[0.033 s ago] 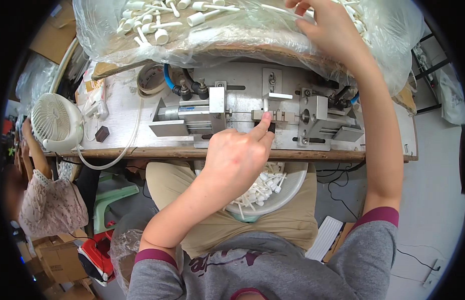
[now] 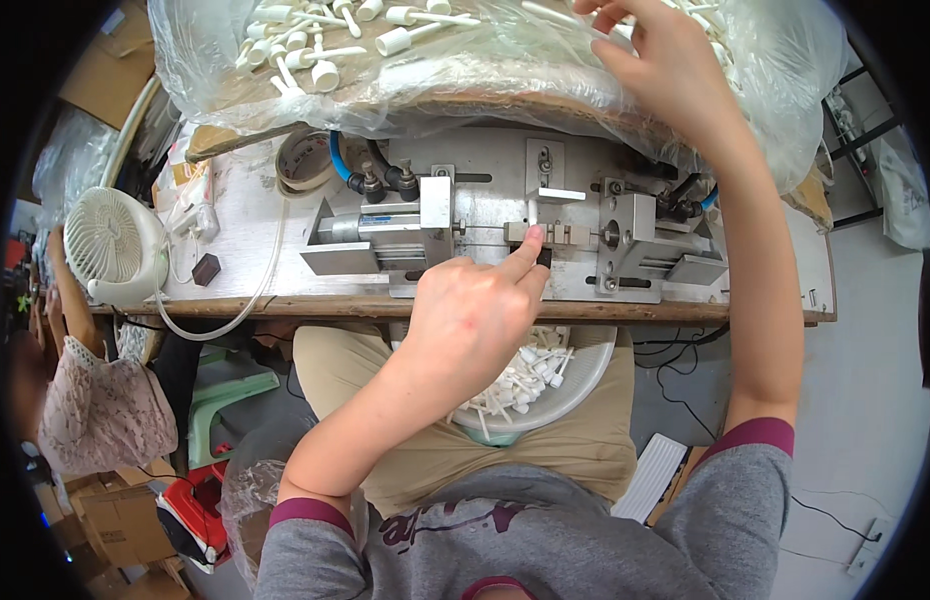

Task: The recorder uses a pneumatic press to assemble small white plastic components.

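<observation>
My left hand (image 2: 475, 310) is at the metal fixture block (image 2: 565, 233) in the middle of the bench. Its index finger is stretched out and presses on a white plastic scoop (image 2: 532, 210), whose slim white end shows above the fingertip; the other fingers are curled under. Up at the far right, my right hand (image 2: 670, 60) hovers over the plastic-lined heap, thumb and fingers apart. The handle of a loose scoop (image 2: 551, 14) lies beside its fingertips. More white scoops (image 2: 395, 40) with cup-shaped heads are scattered to its left.
Metal cylinders (image 2: 385, 228) flank the block on the left, with a second unit (image 2: 630, 235) on the right. A basket (image 2: 597, 375) of white scoops rests on my lap. A white fan (image 2: 115, 245) and tape roll (image 2: 305, 160) stand left. Another person's sleeve (image 2: 105, 410) shows far left.
My right hand has shifted very slightly over the heap, its fingers still apart. My left finger stays pressed on the scoop in the block.
</observation>
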The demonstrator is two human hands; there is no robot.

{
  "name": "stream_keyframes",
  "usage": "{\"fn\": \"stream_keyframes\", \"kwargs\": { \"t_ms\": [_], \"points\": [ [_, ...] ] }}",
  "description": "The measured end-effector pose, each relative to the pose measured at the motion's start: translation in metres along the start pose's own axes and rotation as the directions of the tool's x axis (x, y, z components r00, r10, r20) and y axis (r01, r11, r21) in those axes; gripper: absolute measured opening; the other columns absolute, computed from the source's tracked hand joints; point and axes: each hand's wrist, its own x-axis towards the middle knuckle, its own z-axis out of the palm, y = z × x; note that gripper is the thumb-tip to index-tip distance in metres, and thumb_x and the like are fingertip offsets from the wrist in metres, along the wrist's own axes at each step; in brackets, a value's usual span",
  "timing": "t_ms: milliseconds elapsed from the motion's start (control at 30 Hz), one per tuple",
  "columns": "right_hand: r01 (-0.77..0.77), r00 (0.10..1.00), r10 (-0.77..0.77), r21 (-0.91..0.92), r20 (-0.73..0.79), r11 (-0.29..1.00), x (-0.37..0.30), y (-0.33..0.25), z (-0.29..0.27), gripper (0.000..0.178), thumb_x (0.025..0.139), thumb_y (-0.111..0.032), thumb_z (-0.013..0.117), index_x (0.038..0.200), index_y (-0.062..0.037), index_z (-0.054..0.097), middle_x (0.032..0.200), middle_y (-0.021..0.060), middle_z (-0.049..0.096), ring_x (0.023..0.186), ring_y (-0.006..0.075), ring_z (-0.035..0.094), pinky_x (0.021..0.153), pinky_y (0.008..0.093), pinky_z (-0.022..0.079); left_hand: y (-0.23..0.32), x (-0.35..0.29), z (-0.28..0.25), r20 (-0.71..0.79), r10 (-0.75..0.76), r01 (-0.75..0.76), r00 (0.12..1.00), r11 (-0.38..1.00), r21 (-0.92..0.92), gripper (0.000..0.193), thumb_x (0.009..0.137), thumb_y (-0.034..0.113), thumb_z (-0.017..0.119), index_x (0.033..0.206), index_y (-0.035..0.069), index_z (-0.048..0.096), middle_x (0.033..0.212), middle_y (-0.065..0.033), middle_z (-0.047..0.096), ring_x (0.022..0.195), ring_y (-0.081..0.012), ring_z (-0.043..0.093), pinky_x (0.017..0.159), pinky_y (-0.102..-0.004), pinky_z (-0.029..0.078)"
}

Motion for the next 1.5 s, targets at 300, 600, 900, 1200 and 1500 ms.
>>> {"fn": "stream_keyframes", "kwargs": {
  "t_ms": [300, 600, 900, 1200, 1500],
  "points": [
    [-0.444, 0.896, 0.243, 0.771, 0.372, 0.457, -0.104, -0.066, 0.004, 0.046, 0.091, -0.015, 0.071, 0.132, -0.0002, 0.057, 0.098, 0.002, 0.069, 0.071, 0.0008, 0.059, 0.053, 0.0155, 0.04, 0.004, 0.026, -0.028, -0.557, -0.061, -0.15, 0.828, 0.934, -0.325, 0.046, 0.075, -0.003, 0.083, 0.118, 0.002, 0.07, 0.103, -0.01, 0.072, 0.088, -0.0184, 0.072, 0.072, -0.0299, 0.062],
    [0.058, 0.983, -0.085, -0.16, -0.163, 0.985, -0.022, 0.042, -0.022, 0.023, 0.092, -0.017, 0.072, 0.109, -0.002, 0.072, 0.095, -0.0004, 0.07, 0.085, 0.0066, 0.063, 0.073, 0.0229, 0.05, 0.018, -0.009, -0.022, -0.338, -0.13, 0.007, 0.932, 0.94, -0.341, 0.03, 0.074, -0.005, 0.08, 0.103, 0.002, 0.074, 0.103, -0.0091, 0.07, 0.084, -0.0189, 0.071, 0.07, -0.0298, 0.059],
    [-0.028, 0.976, 0.066, -0.186, 0.205, 0.982, 0.017, 0.031, -0.001, 0.029, 0.085, -0.013, 0.068, 0.109, 0.0023, 0.071, 0.092, 0.0203, 0.072, 0.087, 0.0321, 0.07, 0.079, 0.0418, 0.055, 0.012, -0.005, 0.004, -0.118, 0.007, -0.005, 0.993, 1.0, 0.02, 0.027, 0.077, 0.008, 0.077, 0.103, 0.001, 0.073, 0.127, -0.0117, 0.07, 0.077, -0.0223, 0.07, 0.067, -0.0338, 0.055],
    [-0.116, 0.991, 0.075, 0.427, 0.112, 0.897, -0.044, -0.014, -0.012, 0.025, 0.089, -0.011, 0.074, 0.112, -0.0018, 0.07, 0.097, 0.001, 0.069, 0.087, 0.0094, 0.064, 0.078, 0.0242, 0.05, 0.006, 0.002, -0.005, -0.009, -0.029, 0.029, 1.0, 0.999, -0.016, 0.027, 0.078, 0.014, 0.079, 0.103, 0.007, 0.075, 0.123, -0.0086, 0.072, 0.068, -0.0244, 0.07, 0.063, -0.0344, 0.055],
    [0.191, 0.982, -0.191, -0.017, 0.001, 0.981, -0.169, -0.061, 0.027, 0.032, 0.074, 0.0, 0.078, 0.103, 0.0016, 0.065, 0.123, 0.0183, 0.066, 0.099, 0.0311, 0.069, 0.08, 0.0362, 0.059, -0.06, 0.051, -0.079, -0.409, -0.08, 0.015, 0.909, 0.987, -0.16, 0.023, 0.085, 0.012, 0.078, 0.108, 0.006, 0.077, 0.108, -0.0089, 0.077, 0.095, -0.0128, 0.071, 0.083, -0.027, 0.052]
  ]
}}
